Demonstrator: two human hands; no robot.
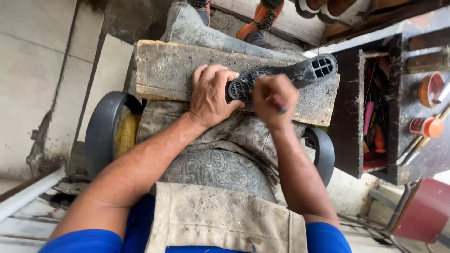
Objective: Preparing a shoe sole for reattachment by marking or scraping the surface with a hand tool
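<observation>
A black shoe sole (286,75) lies tread-up on a worn wooden plank (164,70) that rests across the person's lap, a little above the centre of the frame. Its heel end, with an open grid of cells, points toward the upper right; the toe end sits under the hands. The left hand (211,96) presses flat on the plank, fingers curled down over the toe edge of the sole, holding it in place. The right hand (275,100) is closed in a fist around a small tool (280,107) — only a dark tip shows below the knuckles, so its kind cannot be told — and it sits on the sole just beside the left hand.

Under the plank lie grimy trousers and a stained canvas apron (220,218) at the bottom centre. At the right edge stands a dark wooden toolbox (375,112) with hand tools inside, and an orange-capped container (426,126) — lower right, a red chair seat (424,208).
</observation>
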